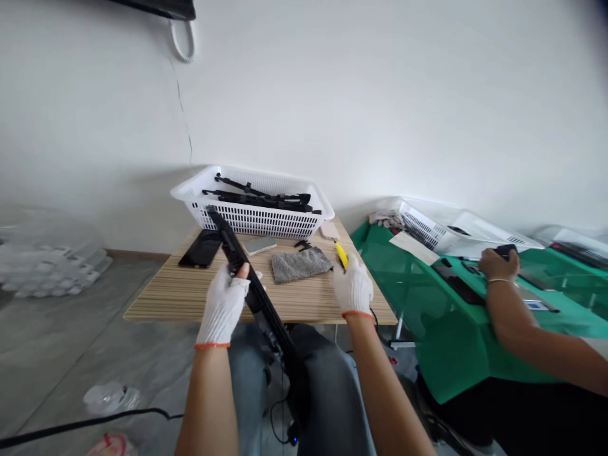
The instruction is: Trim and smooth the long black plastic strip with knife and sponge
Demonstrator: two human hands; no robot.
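My left hand (225, 296), in a white knit glove with an orange cuff, is closed around a long black slotted bar (259, 297). The bar slants from the front of the basket down across my lap, its lower end dark and hard to make out. My right hand (352, 286), gloved the same way, grips a slim yellow tool (341, 254) over the table's right side. The tool points up and away from me; its kind does not show clearly. Between my hands a folded grey cloth (301, 265) lies on the wooden table (166, 294).
A white basket (251, 218) at the back holds several black bars (266, 199). A black phone (201, 248) and a pale phone-like slab (259, 245) lie before it. To the right, a co-worker's hand (500, 263) holds a dark object above a green-covered table (418, 304).
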